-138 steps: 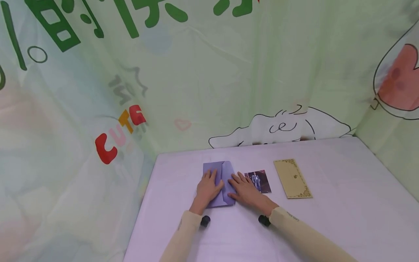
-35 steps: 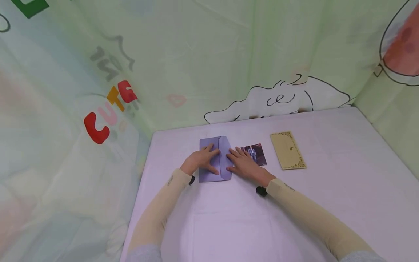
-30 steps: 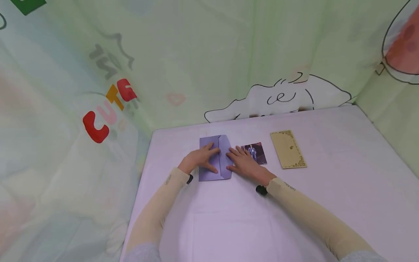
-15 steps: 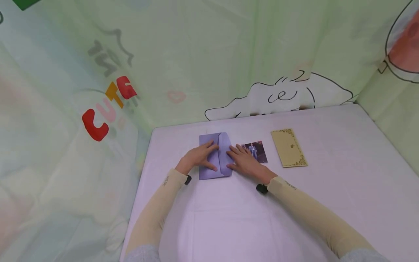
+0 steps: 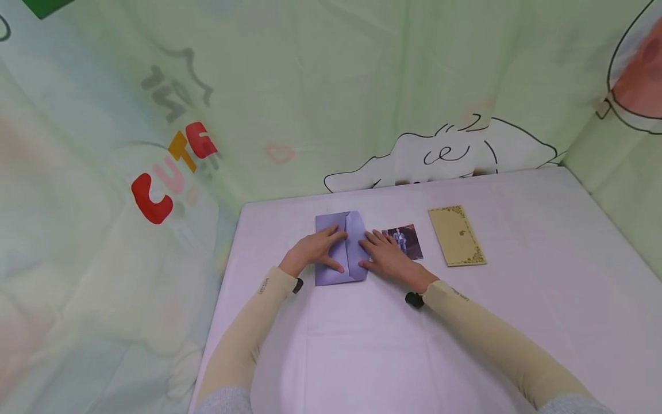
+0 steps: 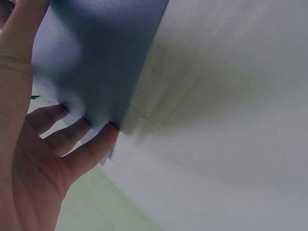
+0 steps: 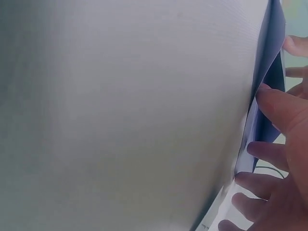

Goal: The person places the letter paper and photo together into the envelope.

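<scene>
A purple envelope [image 5: 328, 278] lies flat on the table with its flap [image 5: 355, 225] on the right side. My left hand [image 5: 314, 248] rests on the left part of the envelope, fingers spread; in the left wrist view, several fingertips of that left hand [image 6: 48, 154] touch the envelope [image 6: 110, 57] near its edge. Straight fingers of my right hand [image 5: 391, 259] touch the flap's right edge. From the right wrist, the flap [image 7: 267, 53] appears slightly raised near the thumb. A small photo [image 5: 411, 240] of people lies just beyond the right hand, which partly covers it.
A gold card or envelope with an ornate border [image 5: 457, 236] lies right of the photo. The table [image 5: 362, 345] has a pale lilac cover. Printed curtains [image 5: 310, 103] hang behind it and along both sides.
Since the earliest frame, the head view has tilted down. My left hand has shifted left and turned sideways on the envelope. Over the last second, both hands stay nearly still.
</scene>
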